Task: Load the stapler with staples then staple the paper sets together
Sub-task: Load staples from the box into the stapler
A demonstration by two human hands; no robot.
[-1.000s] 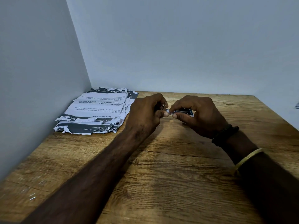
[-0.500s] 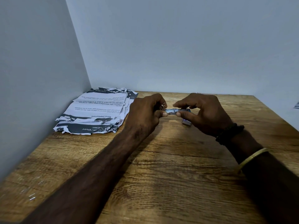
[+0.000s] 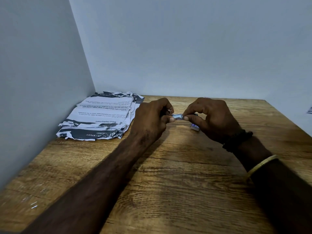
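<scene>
Above the middle of the wooden table (image 3: 168, 191), the small stapler (image 3: 179, 117) lies crosswise, pinched at opposite ends by left hand (image 3: 152, 120) and right hand (image 3: 211, 119), the papers (image 3: 101, 115) left, nearer the left hand.

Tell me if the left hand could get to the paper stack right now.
Probably yes, once freed. The left hand lies just beside the papers with nothing between them, but it and the right hand are both holding the stapler.
</scene>
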